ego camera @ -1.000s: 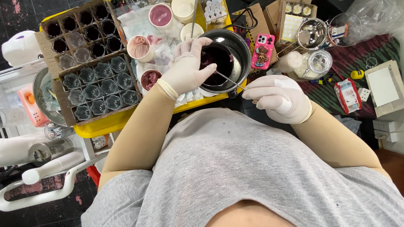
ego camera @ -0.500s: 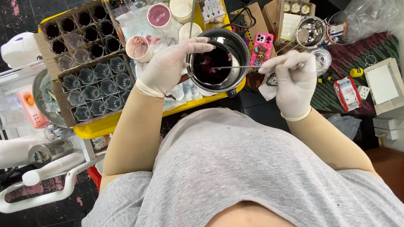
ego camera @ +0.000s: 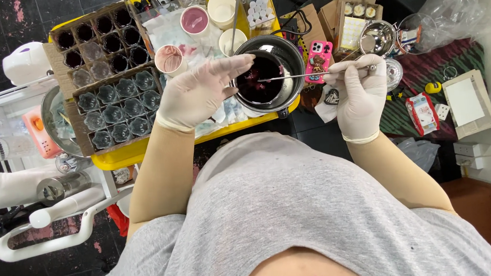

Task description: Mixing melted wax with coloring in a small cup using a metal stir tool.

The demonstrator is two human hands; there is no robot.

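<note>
A steel pot (ego camera: 291, 51) of dark red liquid stands on the yellow table (ego camera: 143, 154). My gloved right hand (ego camera: 357, 92) grips a thin metal stirring rod (ego camera: 304, 75) that reaches left into the pot. A crumpled white tissue (ego camera: 328, 106) is tucked under that hand. My gloved left hand (ego camera: 199, 92) is spread flat against the pot's left rim, holding nothing. Small paper cups (ego camera: 194, 19) with pink residue stand just beyond it.
Cardboard trays of small glass jars (ego camera: 114, 112) and dark filled jars (ego camera: 97, 41) fill the table's left. A pink phone (ego camera: 316, 61), a box of small candles (ego camera: 355, 18), a steel bowl (ego camera: 378, 37) and plastic bags lie right. A white cart (ego camera: 36, 187) with paper rolls stands left.
My right hand moved up and right, away from the pot, and now holds the rod out level. My left hand slid from above the pot to its left rim.
</note>
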